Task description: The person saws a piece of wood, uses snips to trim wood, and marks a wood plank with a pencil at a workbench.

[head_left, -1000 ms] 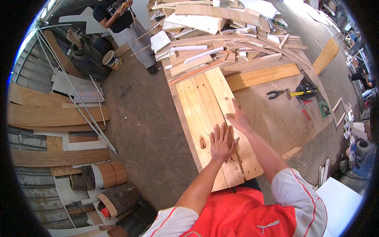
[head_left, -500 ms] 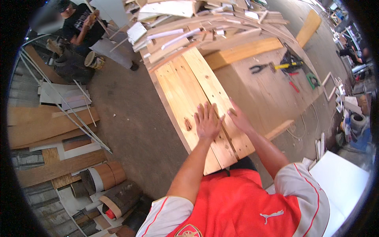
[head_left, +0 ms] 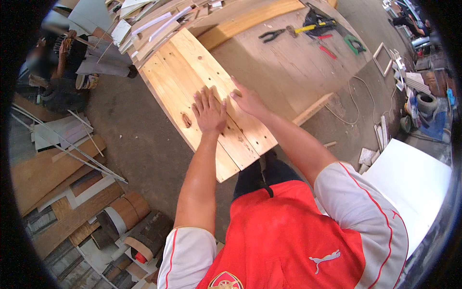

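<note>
Pale pine boards (head_left: 175, 79) lie side by side as a panel on the workbench, with knots and small dark holes in their faces. Flat on the middle of them rests my left hand (head_left: 210, 114), fingers spread. My right hand (head_left: 248, 102) is against the right-hand board (head_left: 199, 57) at its outer edge, fingers stretched out and thumb near the top face. Part of that hand's underside is hidden. The seam beside the right-hand board looks narrow along its length.
On the plywood bench top (head_left: 284, 72) lie pliers (head_left: 272, 35), a yellow-handled hammer (head_left: 305, 29), and a green tool (head_left: 355, 44). Wood offcuts (head_left: 159, 21) pile up at the far left. Another person (head_left: 62, 53) is beyond, at left. A white sheet (head_left: 409, 180) stands at right.
The dark gap beside the right-hand board has narrowed. Both hands stay on the boards. The whole view has shifted, so the bench appears higher and farther left.
</note>
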Tool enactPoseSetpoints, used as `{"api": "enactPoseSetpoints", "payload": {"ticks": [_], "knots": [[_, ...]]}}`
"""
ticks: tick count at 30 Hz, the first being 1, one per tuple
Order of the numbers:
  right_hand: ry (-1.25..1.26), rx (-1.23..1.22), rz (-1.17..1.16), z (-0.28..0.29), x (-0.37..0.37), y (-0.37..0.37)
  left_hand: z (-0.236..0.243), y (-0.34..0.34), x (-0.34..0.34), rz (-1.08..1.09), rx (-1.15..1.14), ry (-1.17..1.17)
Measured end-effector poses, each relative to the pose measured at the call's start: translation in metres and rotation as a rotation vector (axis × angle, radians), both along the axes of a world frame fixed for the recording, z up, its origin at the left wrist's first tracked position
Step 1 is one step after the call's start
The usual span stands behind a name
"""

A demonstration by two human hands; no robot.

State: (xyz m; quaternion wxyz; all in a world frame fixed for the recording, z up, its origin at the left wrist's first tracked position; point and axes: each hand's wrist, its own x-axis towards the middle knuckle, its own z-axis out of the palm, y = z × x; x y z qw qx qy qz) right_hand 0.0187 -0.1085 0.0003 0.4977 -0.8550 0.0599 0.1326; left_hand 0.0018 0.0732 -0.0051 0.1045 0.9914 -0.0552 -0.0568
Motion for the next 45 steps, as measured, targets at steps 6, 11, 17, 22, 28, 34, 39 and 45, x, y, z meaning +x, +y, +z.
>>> {"api": "enactPoseSetpoints", "payload": {"ticks": [6,11,17,22,28,34,39,45], "knots": [[-0.080,-0.159,0.103,0.010,-0.061,-0.044,0.005,-0.024,-0.042,0.062,0.005,-0.030],[-0.069,-0.371,0.497,0.054,-0.146,-0.105,0.016,-0.041,-0.081,-0.039,0.029,-0.036],[-0.385,-0.428,0.474,0.027,-0.188,-0.089,0.005,-0.050,-0.099,-0.072,0.021,-0.076],[-0.321,-0.463,0.342,0.019,-0.198,-0.068,0.008,-0.053,-0.104,-0.039,0.005,-0.108],[-0.346,-0.436,0.279,0.020,-0.200,-0.069,0.011,-0.057,-0.110,-0.043,-0.015,-0.085],[-0.375,-0.377,0.258,0.020,-0.197,-0.068,0.009,-0.055,-0.109,-0.030,-0.009,-0.083],[-0.342,-0.316,0.268,0.016,-0.195,-0.069,0.011,-0.055,-0.111,-0.029,-0.024,-0.098],[-0.318,-0.369,0.297,0.015,-0.193,-0.071,0.013,-0.054,-0.111,-0.032,-0.054,-0.098]]}}
